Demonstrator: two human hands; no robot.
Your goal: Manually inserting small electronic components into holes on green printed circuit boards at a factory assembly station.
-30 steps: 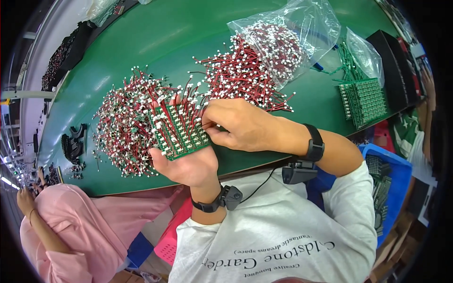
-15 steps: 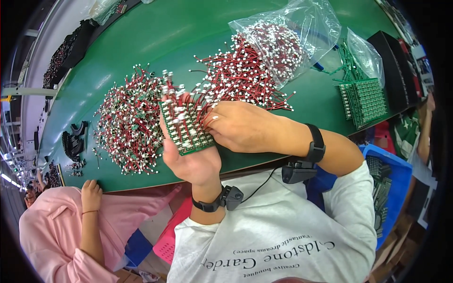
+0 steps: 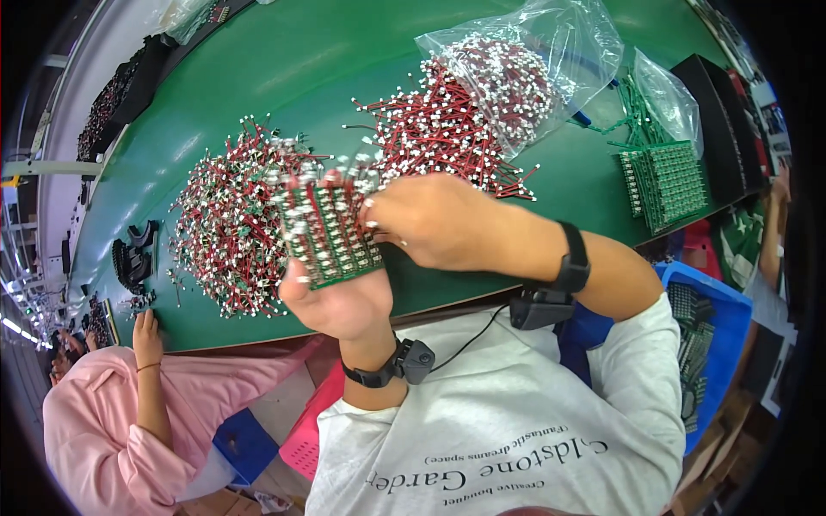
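My left hand (image 3: 348,308), palm up, holds a green circuit board panel (image 3: 344,273) tilted over the table. Rows of white connectors and red wires cover the panel, and its top edge is smeared by motion. At the panel's right edge, my right hand (image 3: 439,217) has its fingers pinched together. Small white connector ends (image 3: 370,206) show at its fingertips; most of what it grips is hidden. Behind the panel on the left spreads a heap of wired small boards (image 3: 228,228). Beyond my right hand lies a pile of red wires with white connectors (image 3: 439,138).
A clear plastic bag (image 3: 568,52) covers part of the wire pile. Stacked green panels (image 3: 667,185) stand at the right beside a black box (image 3: 718,120). Black curved parts (image 3: 133,258) lie at the left. A person in pink (image 3: 120,413) sits nearby; a blue bin (image 3: 727,344) stands right.
My left hand and the panel have shifted slightly left, and the panel faces up more. My right hand has moved a little left with it. The neighbour's hand has shifted left and up.
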